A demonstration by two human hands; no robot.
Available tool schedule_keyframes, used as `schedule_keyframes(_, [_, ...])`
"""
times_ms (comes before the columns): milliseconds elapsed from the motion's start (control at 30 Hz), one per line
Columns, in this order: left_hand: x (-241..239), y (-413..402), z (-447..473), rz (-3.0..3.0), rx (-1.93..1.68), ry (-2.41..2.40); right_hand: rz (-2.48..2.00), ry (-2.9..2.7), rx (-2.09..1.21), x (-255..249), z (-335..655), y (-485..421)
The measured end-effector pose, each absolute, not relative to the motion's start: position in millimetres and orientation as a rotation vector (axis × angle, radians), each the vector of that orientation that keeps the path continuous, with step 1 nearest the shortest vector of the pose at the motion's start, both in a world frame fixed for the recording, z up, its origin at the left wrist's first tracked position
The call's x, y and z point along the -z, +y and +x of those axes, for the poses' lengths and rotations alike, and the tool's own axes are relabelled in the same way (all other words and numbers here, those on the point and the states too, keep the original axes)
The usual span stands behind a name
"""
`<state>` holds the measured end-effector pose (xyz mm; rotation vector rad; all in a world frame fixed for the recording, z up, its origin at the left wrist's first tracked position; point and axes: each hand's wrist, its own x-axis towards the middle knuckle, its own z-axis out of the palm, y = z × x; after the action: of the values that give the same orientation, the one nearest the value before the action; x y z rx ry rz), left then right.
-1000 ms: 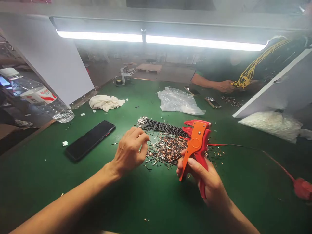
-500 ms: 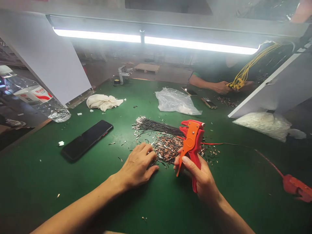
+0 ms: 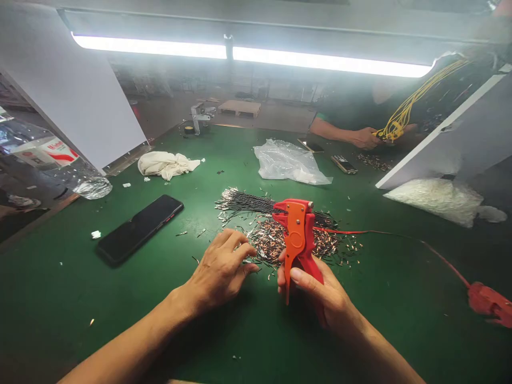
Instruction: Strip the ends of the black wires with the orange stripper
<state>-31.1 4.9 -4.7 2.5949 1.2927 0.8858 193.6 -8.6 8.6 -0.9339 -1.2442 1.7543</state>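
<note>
My right hand [image 3: 320, 296] grips the handles of an orange and red wire stripper [image 3: 296, 234], held upright over the green table [image 3: 240, 330]. My left hand [image 3: 220, 272] rests palm down on the table, fingers stretched toward a heap of short copper and black wire pieces [image 3: 276, 242]; whether the fingertips pinch a piece is unclear. Behind the heap lies a bundle of thin black wires [image 3: 256, 204]. A red cord [image 3: 384, 234] runs right from the stripper to a red part [image 3: 490, 304].
A black phone [image 3: 138, 229] lies at left, with a white cloth [image 3: 166, 164] and a water bottle [image 3: 60, 165] beyond it. A clear plastic bag [image 3: 290, 164] sits past the wires. Across the table another person's hand [image 3: 364, 137] holds yellow wires [image 3: 404, 114].
My left hand dropped from a raised pinch onto the table at the edge of the wire pieces. The stripper in my right hand shifted left and closer to me.
</note>
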Motion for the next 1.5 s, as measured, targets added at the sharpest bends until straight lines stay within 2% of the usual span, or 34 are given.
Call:
schedule_keyframes(233, [12, 8, -40, 2.513, -0.642, 1.311, -0.979, -1.241, -1.734, -6, 193, -10])
schedule_keyframes(400, [20, 14, -37, 2.476, -0.655, 1.376, -0.976, -1.233, -1.743, -5, 194, -8])
schedule_keyframes(467, [17, 14, -35, 2.479, -0.775, 1.41, -0.949, -1.222, -1.791, -5, 193, -7])
schedule_keyframes(633, [3, 8, -28, 2.265, -1.389, 1.572, -0.777, -1.013, -2.073, -3, 188, -12])
schedule_keyframes(800, [-3, 3, -24, 2.194, -1.568, 1.439, -0.624, -0.945, -2.23, -1, 182, -20])
schedule_keyframes(933, [-6, 1, -24, 2.249, -1.563, 1.387, -0.666, -1.015, -2.282, -2, 181, -26])
schedule_keyframes(1200, [-13, -7, -20, 2.418, -1.324, 1.554, -0.696, -0.978, -2.178, 1, 179, -29])
schedule_keyframes(1500, [-14, -11, -10, 2.543, -1.359, 1.41, -0.728, -1.175, -2.052, 3, 173, -29])
